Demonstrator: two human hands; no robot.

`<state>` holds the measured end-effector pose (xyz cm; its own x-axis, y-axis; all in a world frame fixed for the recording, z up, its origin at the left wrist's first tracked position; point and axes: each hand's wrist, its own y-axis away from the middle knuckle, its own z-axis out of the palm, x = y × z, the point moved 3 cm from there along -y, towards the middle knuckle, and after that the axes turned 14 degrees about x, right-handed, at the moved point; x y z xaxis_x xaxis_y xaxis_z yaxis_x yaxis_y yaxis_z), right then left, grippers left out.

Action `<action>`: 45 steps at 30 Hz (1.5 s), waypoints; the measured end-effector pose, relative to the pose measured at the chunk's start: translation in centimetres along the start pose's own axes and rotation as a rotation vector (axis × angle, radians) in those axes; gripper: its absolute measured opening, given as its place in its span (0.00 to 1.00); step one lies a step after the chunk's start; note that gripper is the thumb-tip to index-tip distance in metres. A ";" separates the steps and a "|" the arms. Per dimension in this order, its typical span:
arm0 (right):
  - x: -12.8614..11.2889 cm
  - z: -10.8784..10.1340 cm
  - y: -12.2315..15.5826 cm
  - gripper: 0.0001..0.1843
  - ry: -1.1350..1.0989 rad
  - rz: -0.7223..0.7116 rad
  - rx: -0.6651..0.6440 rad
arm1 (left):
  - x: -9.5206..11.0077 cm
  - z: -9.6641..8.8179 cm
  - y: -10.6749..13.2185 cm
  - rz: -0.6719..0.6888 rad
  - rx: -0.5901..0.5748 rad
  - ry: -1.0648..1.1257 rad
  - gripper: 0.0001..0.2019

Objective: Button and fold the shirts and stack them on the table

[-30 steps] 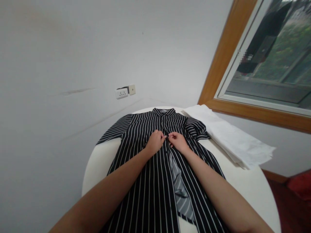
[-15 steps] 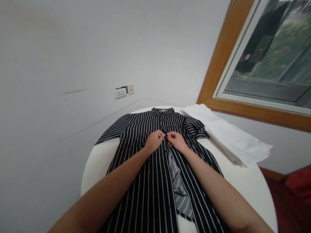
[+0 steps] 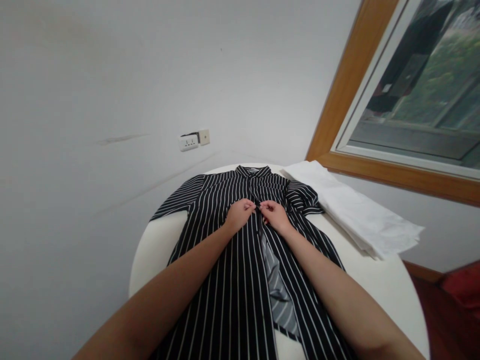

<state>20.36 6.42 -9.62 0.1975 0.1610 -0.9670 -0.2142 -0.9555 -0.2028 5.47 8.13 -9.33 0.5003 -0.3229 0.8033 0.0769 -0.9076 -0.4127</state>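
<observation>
A black shirt (image 3: 240, 290) with white stripes lies spread on the round white counter (image 3: 390, 282), its collar (image 3: 253, 173) toward the wall (image 3: 112, 75). The left hand (image 3: 239, 213) and the right hand (image 3: 275, 215) are very near each other, over the middle of its front. The grip of each hand is pinching the shirt at its front opening; the small detail there I cannot see. Below, the front is parted and shows a grey inside. A folded white sheet (image 3: 356, 210) lies to the right, just beside one sleeve (image 3: 302, 195).
</observation>
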 end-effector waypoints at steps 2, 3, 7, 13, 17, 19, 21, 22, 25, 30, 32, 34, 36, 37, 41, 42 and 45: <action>-0.1 0.1 0.1 0.09 0.017 -0.029 -0.002 | 0.0 0.1 0.0 0.000 -0.003 0.016 0.03; -0.2 0.1 0.1 0.09 0.036 -0.053 -0.005 | 0.0 0.1 0.1 0.006 -0.002 0.020 0.03; -0.3 0.2 0.3 0.10 0.155 -0.172 0.004 | -0.2 0.2 0.1 0.020 0.007 0.025 0.05; -0.1 0.1 0.4 0.11 0.204 -0.202 -0.001 | -0.4 0.3 0.1 0.042 0.013 0.028 0.05; 0.1 0.2 0.3 0.10 0.125 -0.137 -0.018 | -0.3 0.2 0.2 0.048 -0.005 0.032 0.05; 0.2 0.3 0.2 0.08 0.071 -0.083 -0.036 | -0.2 0.2 0.2 0.049 -0.010 0.024 0.05; 0.2 0.4 0.1 0.07 0.021 -0.017 -0.061 | 0.0 0.2 0.3 0.052 -0.016 0.013 0.06; 0.2 0.5 0.1 0.06 -0.003 0.016 -0.074 | 0.0 0.1 0.4 0.051 -0.020 0.007 0.06; 0.1 0.5 0.0 0.04 -0.075 0.092 -0.111 | 0.3 0.0 0.5 0.035 -0.031 -0.018 0.07; -0.1 0.4 0.0 0.03 -0.145 0.174 -0.127 | 0.7 -0.1 0.5 0.029 -0.030 -0.111 0.08; -0.1 0.4 0.0 0.04 -0.156 0.190 -0.133 | 0.7 -0.2 0.5 0.029 -0.025 -0.141 0.08; 0.0 0.6 0.0 0.05 -0.166 0.196 -0.145 | 0.8 -0.2 0.5 0.034 -0.020 -0.153 0.08; 0.1 0.8 -0.1 0.05 -0.169 0.193 -0.140 | 0.9 -0.2 0.5 0.041 -0.015 -0.151 0.07; 0.2 0.9 -0.1 0.05 -0.166 0.189 -0.133 | 0.9 -0.2 0.5 0.042 -0.012 -0.145 0.07; 0.1 1.4 -0.1 0.07 -0.089 0.149 -0.091 | 0.8 -0.1 0.5 0.033 0.007 -0.122 0.05; 0.0 1.4 0.0 0.07 -0.059 0.134 -0.077 | 0.8 -0.1 0.5 0.032 0.013 -0.112 0.05; 0.1 1.5 0.0 0.08 0.035 0.078 -0.029 | 0.6 -0.1 0.5 0.023 0.021 -0.067 0.03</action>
<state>18.91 6.79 -9.97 0.2147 0.0772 -0.9736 -0.2024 -0.9717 -0.1217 5.77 7.44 -8.99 0.5587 -0.3246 0.7632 0.0826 -0.8939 -0.4406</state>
